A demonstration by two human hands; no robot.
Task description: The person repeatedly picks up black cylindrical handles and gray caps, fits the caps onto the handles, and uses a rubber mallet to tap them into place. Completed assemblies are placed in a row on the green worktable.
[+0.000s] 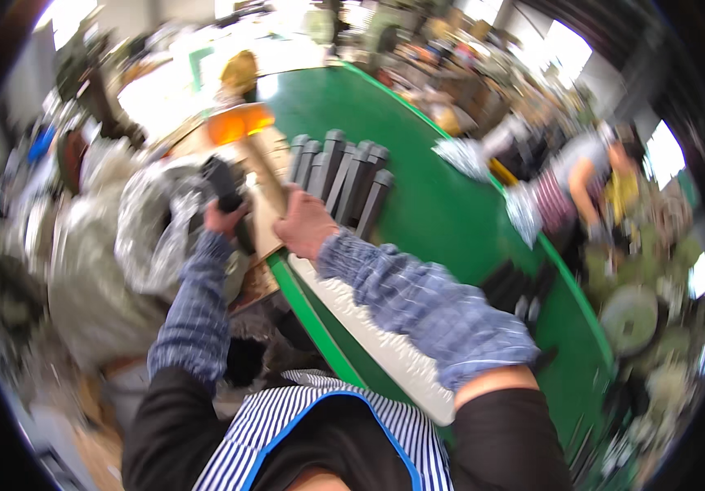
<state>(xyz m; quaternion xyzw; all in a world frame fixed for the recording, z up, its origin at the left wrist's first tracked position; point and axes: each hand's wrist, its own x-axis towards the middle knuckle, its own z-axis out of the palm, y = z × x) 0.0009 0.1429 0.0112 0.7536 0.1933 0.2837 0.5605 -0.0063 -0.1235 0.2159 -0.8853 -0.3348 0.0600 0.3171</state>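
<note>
My right hand (pixel 307 226) is closed round the wooden handle of a mallet (pixel 240 123), whose see-through orange head is raised up and to the left. Closed on a dark grey, bar-like piece (pixel 221 182) is my left hand (pixel 225 219), held out beside the plastic-wrapped goods. The far end of that piece points away from me. Just beyond my right hand, several dark grey bars (pixel 356 176) lie side by side on the green tabletop (pixel 442 225). Under my right forearm runs a long white strip (pixel 377 331) with small white bits along it.
Clear plastic wrapping (pixel 152 225) bulges at the left. Another person (pixel 569 180) bends over at the right, past the table's far edge. Clear plastic bags (pixel 524 214) hang at that edge. More dark pieces (pixel 518 288) lie at the right of the table.
</note>
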